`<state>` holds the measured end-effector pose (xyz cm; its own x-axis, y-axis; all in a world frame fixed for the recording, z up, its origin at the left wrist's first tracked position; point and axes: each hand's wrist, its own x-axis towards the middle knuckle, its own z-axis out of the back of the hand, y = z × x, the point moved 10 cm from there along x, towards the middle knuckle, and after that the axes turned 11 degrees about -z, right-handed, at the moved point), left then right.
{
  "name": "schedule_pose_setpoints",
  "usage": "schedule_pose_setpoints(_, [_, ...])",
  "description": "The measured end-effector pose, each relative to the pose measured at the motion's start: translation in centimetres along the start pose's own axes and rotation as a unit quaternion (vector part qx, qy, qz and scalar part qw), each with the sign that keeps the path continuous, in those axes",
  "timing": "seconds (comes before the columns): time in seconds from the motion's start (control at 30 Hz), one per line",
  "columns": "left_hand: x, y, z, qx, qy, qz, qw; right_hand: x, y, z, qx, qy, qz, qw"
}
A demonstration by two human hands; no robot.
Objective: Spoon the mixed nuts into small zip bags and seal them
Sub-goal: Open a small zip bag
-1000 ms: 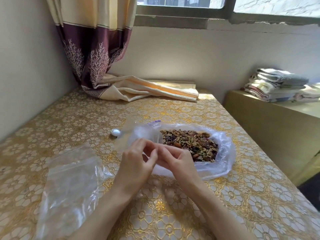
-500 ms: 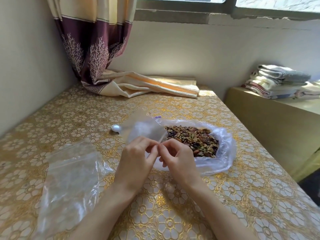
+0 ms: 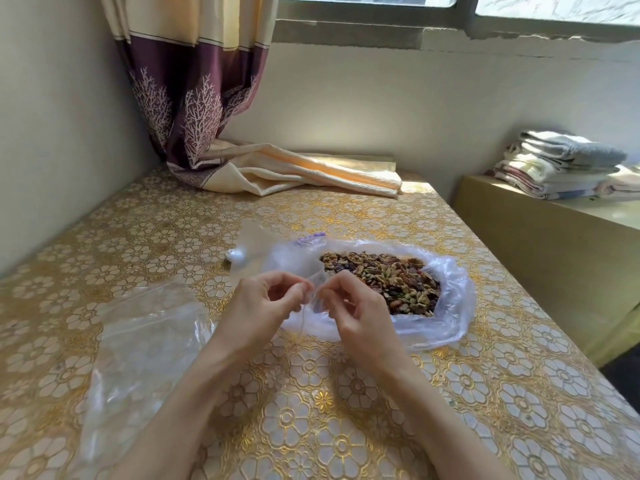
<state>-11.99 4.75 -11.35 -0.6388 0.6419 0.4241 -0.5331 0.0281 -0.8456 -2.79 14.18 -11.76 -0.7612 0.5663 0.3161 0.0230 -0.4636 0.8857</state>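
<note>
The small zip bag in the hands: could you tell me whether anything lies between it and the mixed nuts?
Nothing visible does. Both the left hand and right hand pinch the small zip bag right beside the mixed nuts.

On the surface (image 3: 485, 393) the open bag (image 3: 453, 306) with the mixed nuts (image 3: 384, 282) in it lies right of the middle, and the spoon (image 3: 231, 255) lies to its left, a little further back. The 2 hands, left hand (image 3: 258, 308) and right hand (image 3: 356, 313), meet just before this bag, each with a grip on the small zip bag (image 3: 273, 258) between them. A pile of flat bags (image 3: 138, 344) lies left of the left arm, the curtain (image 3: 294, 169) rests on the far edge, and folded cloths (image 3: 561, 164) lie on the cabinet (image 3: 540, 251) to the right.
</note>
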Motion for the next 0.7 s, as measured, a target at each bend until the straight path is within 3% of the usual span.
schedule_pose_setpoints(0.1, [-0.2, -1.5, 1.2, 0.103, -0.046, -0.071, 0.991, 0.3, -0.5, 1.2, -0.025, -0.055, -0.009, 0.998])
schedule_pose_setpoints(0.17, [-0.7, -3.7, 1.2, 0.201, -0.068, -0.155, 0.965, 0.4, -1.3, 2.6, -0.038, -0.109, -0.044, 0.992])
schedule_pose_setpoints(0.3, [-1.3, -5.7, -0.3, 0.292, -0.043, -0.232, 0.927, 0.5, -2.7, 3.9, -0.022, -0.157, -0.129, 0.979])
schedule_pose_setpoints(0.37, [-1.7, -6.3, -0.8, 0.321, -0.04, -0.253, 0.912, 0.6, -4.5, 3.6, 0.047, -0.127, -0.218, 0.966])
schedule_pose_setpoints(0.43, [-2.0, -6.9, -1.0, 0.335, -0.041, -0.27, 0.902, 0.2, -6.2, 2.1, 0.184, -0.045, -0.319, 0.929])
schedule_pose_setpoints(0.5, [-2.2, -7.2, -1.5, 0.341, -0.037, -0.28, 0.897, -0.2, -6.6, 0.8, 0.272, 0.016, -0.365, 0.89])
schedule_pose_setpoints(0.6, [-2.4, -7.4, -2.5, 0.339, -0.02, -0.289, 0.895, 0.1, -5.8, 0.1, 0.347, 0.043, -0.341, 0.873])
schedule_pose_setpoints(0.7, [-2.3, -7.0, -2.9, 0.317, -0.011, -0.271, 0.909, 0.8, -4.6, 1.0, 0.381, 0.01, -0.273, 0.883])
